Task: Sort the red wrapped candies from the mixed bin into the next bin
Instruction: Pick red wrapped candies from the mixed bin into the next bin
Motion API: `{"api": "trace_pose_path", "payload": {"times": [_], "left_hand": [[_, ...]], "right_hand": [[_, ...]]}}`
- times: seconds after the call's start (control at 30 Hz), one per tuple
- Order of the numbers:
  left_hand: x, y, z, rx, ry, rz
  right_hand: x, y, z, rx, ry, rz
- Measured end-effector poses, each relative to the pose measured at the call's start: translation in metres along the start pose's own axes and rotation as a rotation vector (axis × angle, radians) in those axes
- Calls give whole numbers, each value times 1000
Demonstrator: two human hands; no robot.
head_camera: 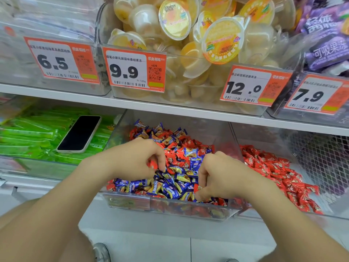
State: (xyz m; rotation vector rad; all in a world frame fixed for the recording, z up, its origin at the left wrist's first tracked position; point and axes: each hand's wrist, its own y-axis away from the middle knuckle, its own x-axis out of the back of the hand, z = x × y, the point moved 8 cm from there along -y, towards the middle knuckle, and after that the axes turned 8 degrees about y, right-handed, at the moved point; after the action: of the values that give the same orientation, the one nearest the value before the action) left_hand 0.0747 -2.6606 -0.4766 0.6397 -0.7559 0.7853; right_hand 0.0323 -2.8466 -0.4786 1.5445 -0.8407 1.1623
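While the right hand's (217, 174) grip, untellable, is being hidden in the mixed bin (170, 207), a red candy (153, 165) is being pinched by the left hand (139, 159) at its ten o'clock.

Item: my left hand (139, 159), fingertips sunk among wrappers. It pinches a red candy (152, 164), mostly covered by my fingers.
Item: my right hand (217, 174), fingertips curled under; what they hold, I cannot tell.
Item: shoe (102, 252), 6 o'clock, cut by the bottom edge.
Item: purple pouches (328, 35), 2 o'clock, cut by the right edge.
Item: price tag (60, 61), 10 o'clock, small print blurred.
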Motion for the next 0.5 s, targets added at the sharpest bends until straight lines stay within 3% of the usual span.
{"api": "trace_pose_path", "payload": {"times": [0.17,0.3,0.4,0.5], "left_hand": [[34,4,-14,58,89,248],[25,6,-27,186,-108,209],[13,4,-27,231,-299,204],[5,-3,-24,245,-281,201]], "right_hand": [[24,4,10,3,-209,152],[16,3,18,26,-209,101],[18,-2,20,-6,-175,186],[14,-3,24,-97,-61,185]]}}
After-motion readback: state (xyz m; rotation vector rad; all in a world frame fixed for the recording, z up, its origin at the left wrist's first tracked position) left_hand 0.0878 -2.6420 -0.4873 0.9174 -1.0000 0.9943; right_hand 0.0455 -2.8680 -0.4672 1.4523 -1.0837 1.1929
